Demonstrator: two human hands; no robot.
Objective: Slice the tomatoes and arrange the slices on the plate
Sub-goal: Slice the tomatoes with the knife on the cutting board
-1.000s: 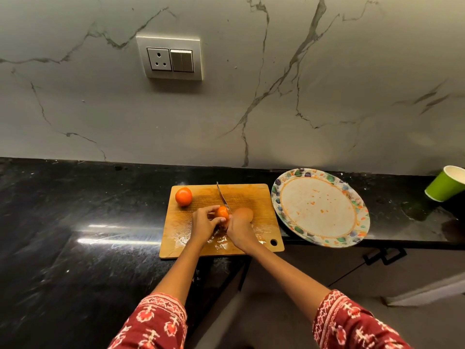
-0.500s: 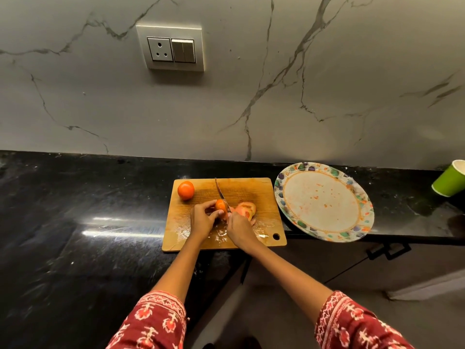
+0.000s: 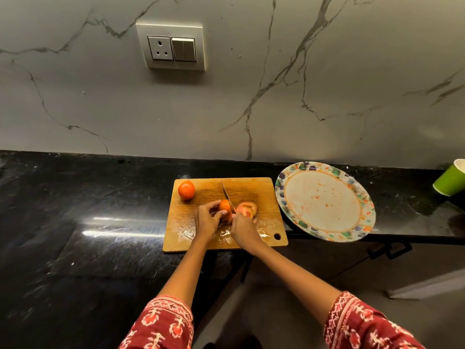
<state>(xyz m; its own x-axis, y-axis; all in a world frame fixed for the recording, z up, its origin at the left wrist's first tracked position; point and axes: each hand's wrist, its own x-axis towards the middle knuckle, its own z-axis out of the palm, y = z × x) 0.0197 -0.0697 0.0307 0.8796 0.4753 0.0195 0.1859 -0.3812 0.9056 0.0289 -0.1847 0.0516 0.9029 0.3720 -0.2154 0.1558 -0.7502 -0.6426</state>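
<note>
A wooden cutting board (image 3: 251,190) lies on the black counter. My left hand (image 3: 206,220) grips a partly cut tomato (image 3: 224,205) in the board's middle. My right hand (image 3: 243,229) holds a knife (image 3: 227,196) whose blade stands against the tomato's right side, tip pointing away from me. Cut tomato slices (image 3: 247,209) lie just right of the blade. A whole tomato (image 3: 186,190) sits at the board's far left corner. The round plate (image 3: 284,182) with a patterned rim sits right of the board, holding only juice stains.
A green paper cup (image 3: 449,181) stands at the far right of the counter. The plate's near edge juts past the counter's front edge. A marble wall with a socket plate (image 3: 171,47) rises behind. The board's near part is wet with juice.
A slice has fallen to the right of the knife and lies with the others. The knife now stands against the remaining tomato piece. Both hands stay at the same spot on the board.
</note>
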